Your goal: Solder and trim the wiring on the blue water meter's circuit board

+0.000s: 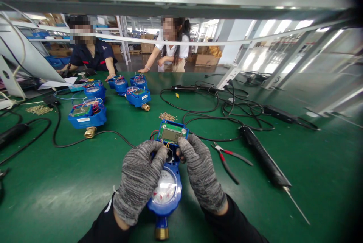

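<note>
Looking at a blue meter (166, 208), dial (163, 193) up. Got the left hand (138, 178) curled in at the thin wires (167, 145) just past the meter's dial, can't tell if actually pinching them. Got the right hand (202, 173) gripping the display unit (171, 134) at the meter's far end. Probably only partway done: already wired and showing digits, but not closed up yet. Pliers (220, 149) and a power screwdriver (263, 154) right of the meter, small screws (168, 116) (pretty sure) piled just beyond it. Farther out, left of it, more blue meters (137, 98), also unclosed.
</note>
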Action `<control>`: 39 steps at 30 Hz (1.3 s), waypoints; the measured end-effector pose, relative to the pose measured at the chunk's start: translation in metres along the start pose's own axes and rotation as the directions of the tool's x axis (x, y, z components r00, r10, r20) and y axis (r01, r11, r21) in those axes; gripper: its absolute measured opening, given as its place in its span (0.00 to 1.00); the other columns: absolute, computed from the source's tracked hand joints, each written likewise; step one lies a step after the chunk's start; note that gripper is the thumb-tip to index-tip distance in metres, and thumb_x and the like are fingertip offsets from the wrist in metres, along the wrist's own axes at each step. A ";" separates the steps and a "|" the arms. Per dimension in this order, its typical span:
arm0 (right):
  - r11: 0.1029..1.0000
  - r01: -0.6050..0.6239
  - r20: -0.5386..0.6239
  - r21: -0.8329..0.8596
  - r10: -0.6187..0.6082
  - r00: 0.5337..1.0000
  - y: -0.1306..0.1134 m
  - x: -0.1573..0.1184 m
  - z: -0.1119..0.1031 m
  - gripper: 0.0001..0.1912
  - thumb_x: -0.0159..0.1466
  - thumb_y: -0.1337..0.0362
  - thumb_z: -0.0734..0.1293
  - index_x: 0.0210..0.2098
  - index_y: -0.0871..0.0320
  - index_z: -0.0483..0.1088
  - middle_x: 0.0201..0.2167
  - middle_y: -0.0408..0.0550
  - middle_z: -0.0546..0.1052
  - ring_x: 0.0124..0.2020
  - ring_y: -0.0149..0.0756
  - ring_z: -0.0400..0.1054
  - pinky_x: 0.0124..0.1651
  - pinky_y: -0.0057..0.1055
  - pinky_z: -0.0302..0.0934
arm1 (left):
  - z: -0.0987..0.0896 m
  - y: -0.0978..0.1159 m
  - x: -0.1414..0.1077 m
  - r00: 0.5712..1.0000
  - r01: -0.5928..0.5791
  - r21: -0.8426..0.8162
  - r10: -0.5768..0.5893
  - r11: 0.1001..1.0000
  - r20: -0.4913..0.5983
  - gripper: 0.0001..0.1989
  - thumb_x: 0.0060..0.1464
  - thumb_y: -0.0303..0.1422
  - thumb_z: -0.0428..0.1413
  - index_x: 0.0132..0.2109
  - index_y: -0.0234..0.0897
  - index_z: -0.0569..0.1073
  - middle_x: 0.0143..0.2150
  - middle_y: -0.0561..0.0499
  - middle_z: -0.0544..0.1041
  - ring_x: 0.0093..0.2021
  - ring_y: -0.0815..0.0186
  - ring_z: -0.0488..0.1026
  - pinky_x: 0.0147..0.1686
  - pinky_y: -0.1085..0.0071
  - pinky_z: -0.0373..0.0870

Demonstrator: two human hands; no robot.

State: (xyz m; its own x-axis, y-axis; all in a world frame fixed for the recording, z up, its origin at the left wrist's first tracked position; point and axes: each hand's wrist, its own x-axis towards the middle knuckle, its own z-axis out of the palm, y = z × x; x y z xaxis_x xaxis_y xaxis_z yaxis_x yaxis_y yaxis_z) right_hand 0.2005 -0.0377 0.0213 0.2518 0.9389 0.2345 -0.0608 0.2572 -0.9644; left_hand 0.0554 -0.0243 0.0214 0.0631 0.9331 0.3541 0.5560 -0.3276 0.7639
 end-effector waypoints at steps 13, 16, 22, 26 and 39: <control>0.994 0.092 -0.035 -0.066 -0.094 0.995 0.005 0.001 0.005 0.07 0.67 0.61 0.66 0.36 0.58 0.72 0.33 0.43 0.78 0.32 0.32 0.73 0.34 0.25 0.68 | 0.002 0.003 0.000 0.995 -0.031 0.122 0.042 0.992 -0.088 0.10 0.60 0.39 0.55 0.37 0.40 0.79 0.34 0.51 0.81 0.34 0.60 0.77 0.37 0.62 0.72; 0.993 0.094 -0.039 -0.073 -0.097 0.994 0.006 0.001 0.005 0.07 0.67 0.60 0.66 0.38 0.58 0.73 0.35 0.44 0.79 0.34 0.32 0.74 0.35 0.25 0.69 | 0.002 0.003 -0.001 0.993 -0.034 0.125 0.048 0.992 -0.110 0.11 0.60 0.39 0.54 0.37 0.40 0.78 0.33 0.51 0.81 0.33 0.60 0.77 0.36 0.62 0.71; 0.988 0.117 -0.066 -0.102 -0.124 0.990 0.007 0.000 0.006 0.08 0.66 0.59 0.66 0.39 0.58 0.73 0.36 0.45 0.79 0.35 0.33 0.74 0.36 0.26 0.70 | 0.003 0.003 -0.001 0.989 -0.027 0.145 0.047 0.989 -0.137 0.12 0.60 0.39 0.54 0.36 0.39 0.78 0.33 0.50 0.81 0.33 0.59 0.77 0.36 0.62 0.70; 0.993 0.093 -0.063 -0.077 -0.098 0.993 0.007 -0.001 0.008 0.08 0.66 0.59 0.66 0.40 0.57 0.73 0.37 0.45 0.80 0.36 0.33 0.74 0.36 0.26 0.70 | 0.003 0.005 0.001 0.994 -0.001 0.143 0.016 0.990 -0.106 0.12 0.60 0.39 0.52 0.35 0.39 0.78 0.32 0.51 0.80 0.32 0.59 0.76 0.35 0.62 0.70; 0.996 0.070 -0.046 -0.063 -0.073 0.996 0.010 0.000 0.007 0.09 0.66 0.57 0.67 0.38 0.57 0.72 0.35 0.44 0.79 0.35 0.33 0.73 0.37 0.27 0.69 | 0.003 0.001 0.004 0.998 0.042 0.039 -0.043 0.998 0.040 0.13 0.61 0.40 0.52 0.33 0.39 0.77 0.32 0.51 0.79 0.33 0.61 0.74 0.37 0.64 0.69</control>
State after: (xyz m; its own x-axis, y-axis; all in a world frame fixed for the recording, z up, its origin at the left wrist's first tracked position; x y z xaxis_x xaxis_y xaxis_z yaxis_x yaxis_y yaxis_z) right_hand 0.1931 -0.0333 0.0124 0.3000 0.9061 0.2984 0.0180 0.3073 -0.9514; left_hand 0.0591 -0.0202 0.0223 0.0723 0.9517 0.2985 0.5904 -0.2821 0.7562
